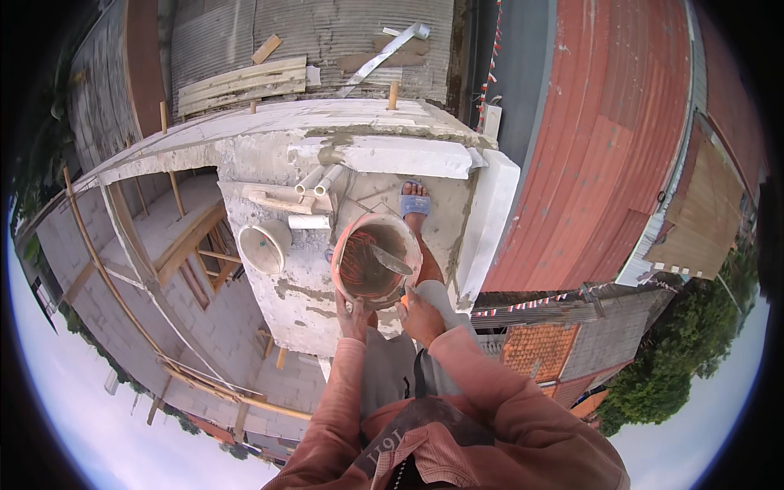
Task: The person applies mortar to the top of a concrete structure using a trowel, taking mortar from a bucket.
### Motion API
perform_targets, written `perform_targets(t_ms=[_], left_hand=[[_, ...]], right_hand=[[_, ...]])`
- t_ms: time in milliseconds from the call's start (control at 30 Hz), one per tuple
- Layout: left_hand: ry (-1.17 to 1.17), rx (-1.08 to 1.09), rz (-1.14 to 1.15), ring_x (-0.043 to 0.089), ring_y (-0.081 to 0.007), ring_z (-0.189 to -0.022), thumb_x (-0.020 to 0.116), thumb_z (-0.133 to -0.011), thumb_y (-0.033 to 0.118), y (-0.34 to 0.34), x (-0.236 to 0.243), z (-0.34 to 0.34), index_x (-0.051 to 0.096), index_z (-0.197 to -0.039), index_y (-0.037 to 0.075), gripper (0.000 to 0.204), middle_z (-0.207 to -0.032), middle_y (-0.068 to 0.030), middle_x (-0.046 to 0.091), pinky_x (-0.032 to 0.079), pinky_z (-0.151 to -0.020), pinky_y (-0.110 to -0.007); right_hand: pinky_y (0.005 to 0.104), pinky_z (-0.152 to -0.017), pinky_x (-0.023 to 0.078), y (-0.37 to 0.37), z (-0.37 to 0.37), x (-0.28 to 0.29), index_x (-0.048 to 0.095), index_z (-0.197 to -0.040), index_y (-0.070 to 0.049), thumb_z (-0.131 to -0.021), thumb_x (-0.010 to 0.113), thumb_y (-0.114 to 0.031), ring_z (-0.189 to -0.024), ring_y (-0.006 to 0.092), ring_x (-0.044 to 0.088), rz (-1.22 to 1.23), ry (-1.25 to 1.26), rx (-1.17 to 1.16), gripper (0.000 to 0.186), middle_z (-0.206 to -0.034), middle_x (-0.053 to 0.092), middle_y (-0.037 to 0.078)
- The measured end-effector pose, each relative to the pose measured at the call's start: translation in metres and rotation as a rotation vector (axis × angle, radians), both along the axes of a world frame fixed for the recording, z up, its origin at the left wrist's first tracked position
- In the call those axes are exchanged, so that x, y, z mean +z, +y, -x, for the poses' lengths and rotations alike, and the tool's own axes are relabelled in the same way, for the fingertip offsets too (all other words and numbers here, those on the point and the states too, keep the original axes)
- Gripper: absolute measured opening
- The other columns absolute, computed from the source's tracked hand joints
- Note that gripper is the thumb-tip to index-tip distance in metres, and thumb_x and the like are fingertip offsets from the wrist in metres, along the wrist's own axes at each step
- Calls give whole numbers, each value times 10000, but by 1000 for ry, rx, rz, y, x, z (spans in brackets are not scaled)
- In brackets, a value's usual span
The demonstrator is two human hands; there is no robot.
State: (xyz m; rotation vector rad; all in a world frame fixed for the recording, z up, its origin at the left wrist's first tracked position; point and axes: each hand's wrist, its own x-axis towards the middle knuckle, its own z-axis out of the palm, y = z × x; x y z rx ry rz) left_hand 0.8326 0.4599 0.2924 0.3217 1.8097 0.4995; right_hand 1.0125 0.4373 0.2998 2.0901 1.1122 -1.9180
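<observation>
Seen looking straight down from a height. Down the right of the frame, a faded red corrugated roof (604,147); across the top, weathered grey corrugated sheets (220,41). In the middle, a mortar-stained concrete platform (286,318), with a deep opening at its left and a long white block (490,220) along its right. At the centre of the frame, an orange-rimmed plastic bucket (336,265), mouth upward, with a wet-looking grey mix and reddish streaks inside. To the left of it, near but apart, a smaller white pail (282,233). Above the pail, lying flat, what looks like a wooden float (282,202). Just above the bucket, a foot in a blue sandal (415,204).

At the bucket's lower left, the left hand (353,318), apparently closed on the rim; how firmly, impossible to judge. At the lower right, the right hand (420,317), wrapped around the orange handle of a small metal trowel (392,260), with the blade inside the bucket.

For good work here, best to keep the rim braced against tipping, to run the blade along wall and bottom, and to turn clinging streaks back into the middle. Probably wise to move slowly, knuckles clear of the edge and feet planted, given the opening nearby.
</observation>
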Motion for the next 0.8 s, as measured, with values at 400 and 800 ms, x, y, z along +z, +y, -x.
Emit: perform_targets(t_ms=[400,800], left_hand=[[-2,108,123,519,-261,-1244,599,-914,6,5,5,-16,362,-1503,152,651,-1397,-91,468,579,-851,-361],[23,47,-4,542,-252,-1179,667,-907,-5,5,1,-4,352,-1496,167,690,-1351,-70,422,617,-825,-379]], right_hand=[[559,-813,551,6,-4,0,441,-1430,-14,-1002,558,-341,-963,457,688,-28,-6,15,551,-1126,683,253],[564,-822,544,9,-2,0,439,-1474,-52,-1008,529,-410,-963,460,687,57,-15,15,594,-1140,689,262]])
